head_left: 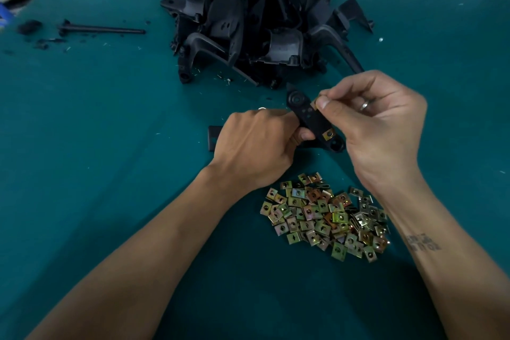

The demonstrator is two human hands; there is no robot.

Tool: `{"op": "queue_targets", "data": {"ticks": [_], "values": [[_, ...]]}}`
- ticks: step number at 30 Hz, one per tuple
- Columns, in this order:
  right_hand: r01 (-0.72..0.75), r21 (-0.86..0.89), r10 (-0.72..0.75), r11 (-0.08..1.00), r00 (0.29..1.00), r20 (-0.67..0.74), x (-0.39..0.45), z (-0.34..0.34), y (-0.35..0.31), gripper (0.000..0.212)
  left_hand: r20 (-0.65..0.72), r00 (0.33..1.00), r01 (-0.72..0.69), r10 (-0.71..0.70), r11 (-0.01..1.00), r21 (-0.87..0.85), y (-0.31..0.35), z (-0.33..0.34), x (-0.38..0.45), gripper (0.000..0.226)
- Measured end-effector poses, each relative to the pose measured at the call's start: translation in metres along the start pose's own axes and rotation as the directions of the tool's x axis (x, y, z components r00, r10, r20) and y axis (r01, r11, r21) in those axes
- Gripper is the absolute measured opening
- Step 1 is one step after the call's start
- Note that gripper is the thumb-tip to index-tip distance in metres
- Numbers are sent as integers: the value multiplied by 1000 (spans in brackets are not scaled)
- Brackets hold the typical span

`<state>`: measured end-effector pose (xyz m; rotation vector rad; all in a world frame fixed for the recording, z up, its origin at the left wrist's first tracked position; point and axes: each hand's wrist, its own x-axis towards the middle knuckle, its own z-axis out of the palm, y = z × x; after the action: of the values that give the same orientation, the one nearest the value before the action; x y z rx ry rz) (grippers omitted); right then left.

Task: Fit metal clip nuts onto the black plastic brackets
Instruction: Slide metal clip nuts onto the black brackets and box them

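The black plastic bracket (311,121) is held above the desk (110,146), its long axis running from upper left to lower right, with one clip nut (329,134) already seated near its lower end. The left hand (256,143) grips it from the left. The right hand (378,121) pinches a second clip nut (314,103) against the upper right edge, so the push likely goes leftward across the bracket; the loose clip nuts (325,218) lie nearer the right arm.

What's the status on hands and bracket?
Left hand grips bracket. Right hand pinches clip nut at bracket's edge; one nut already fitted. Nothing in the way.
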<state>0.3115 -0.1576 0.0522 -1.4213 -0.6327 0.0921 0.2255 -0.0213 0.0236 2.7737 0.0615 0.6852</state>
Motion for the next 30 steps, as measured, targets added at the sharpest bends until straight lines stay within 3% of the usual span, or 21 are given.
{"op": "queue_targets", "data": {"ticks": [11, 24, 30], "values": [[40, 66, -40, 997, 999, 10, -6, 8, 3, 29, 5, 1000, 28, -28, 999, 26, -1, 1, 0, 41], [46, -18, -45, 999, 998, 50, -2, 3, 6, 30, 28, 999, 41, -43, 998, 56, -3, 3, -1, 39], [30, 65, -35, 997, 997, 69, -7, 11, 6, 29, 30, 999, 32, -34, 999, 42, -3, 3, -1, 36]]}}
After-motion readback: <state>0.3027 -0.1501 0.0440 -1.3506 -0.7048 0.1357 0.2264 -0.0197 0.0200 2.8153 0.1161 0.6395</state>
